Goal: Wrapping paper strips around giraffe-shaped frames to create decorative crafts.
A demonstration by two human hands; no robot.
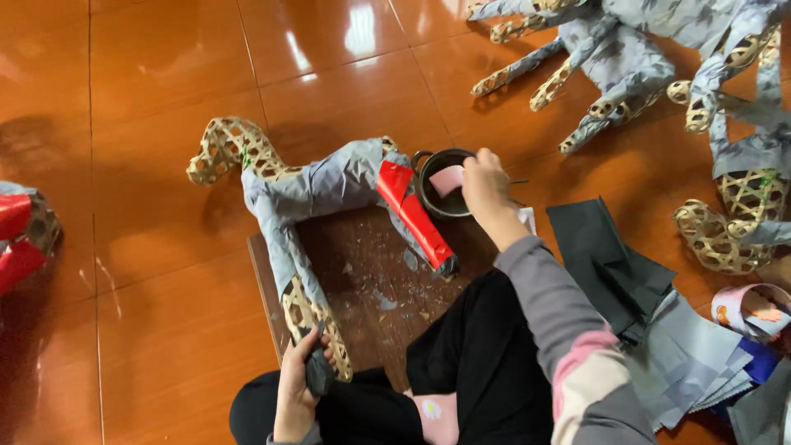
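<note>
- Your left hand (298,377) is gripping one leg of the woven frame (288,194), fingers clenched around its dark-wrapped tip at the bottom edge of the wooden board (362,272).
- Your right hand (484,185) is reaching over the black pot (441,177), fingers pinching something small just above a pale pink piece inside it; what it is pinching is too small to make out.
- The frame is lying across the board, its bare woven head pointing left, its body covered in grey paper, one leg wrapped in red paper (414,216) and ending just beside the pot.
- The board's left and near edges are meeting bare tiled floor (148,124); you are getting wide open room to the left and beyond the frame.
- To your right, room is tightening: a stack of dark and grey paper sheets (651,321) is lying just beside your right sleeve, with a tape roll (754,311) near the picture's right edge.
- More grey-covered woven frames (643,58) are crowding the upper right, cut off by the top and right edges.
- A red and grey object (21,235) is being cut off at the left edge; its shape is unclear.
- Your knees are hiding the board's near right corner.
- Scraps are littering the board's surface.
</note>
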